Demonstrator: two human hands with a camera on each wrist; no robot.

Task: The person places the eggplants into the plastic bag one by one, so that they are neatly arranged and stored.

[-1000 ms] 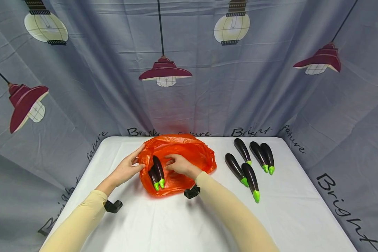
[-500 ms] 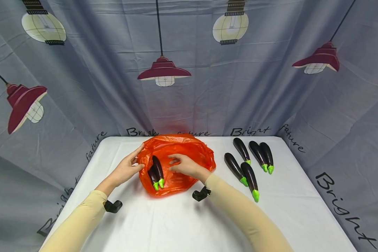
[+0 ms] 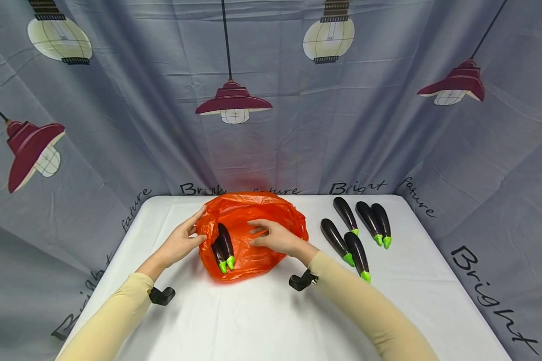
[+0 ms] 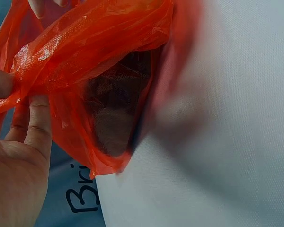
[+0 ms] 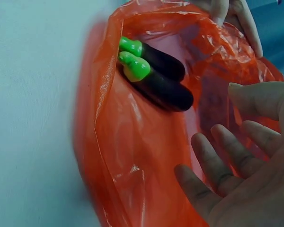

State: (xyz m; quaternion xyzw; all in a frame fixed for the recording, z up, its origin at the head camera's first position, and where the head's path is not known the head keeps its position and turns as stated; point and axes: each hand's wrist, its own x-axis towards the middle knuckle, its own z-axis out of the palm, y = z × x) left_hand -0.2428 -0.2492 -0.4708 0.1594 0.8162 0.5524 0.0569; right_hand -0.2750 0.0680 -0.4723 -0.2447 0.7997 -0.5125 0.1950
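On my feed the left grip (image 3: pixel 180 243) pinches the left rim of the orange plastic bag (image 3: pixel 255 264); my right grip (image 3: pixel 275 236), fingers apart, hovers at its mouth. Two eggplants (image 3: pixel 226 241) lie inside, five more on the white counter (image 3: pixel 235 326) to the right.

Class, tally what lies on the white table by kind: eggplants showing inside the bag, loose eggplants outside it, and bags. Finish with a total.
Bagged eggplants that show: 2
Loose eggplants: 5
Orange-red bag: 1
Total: 8
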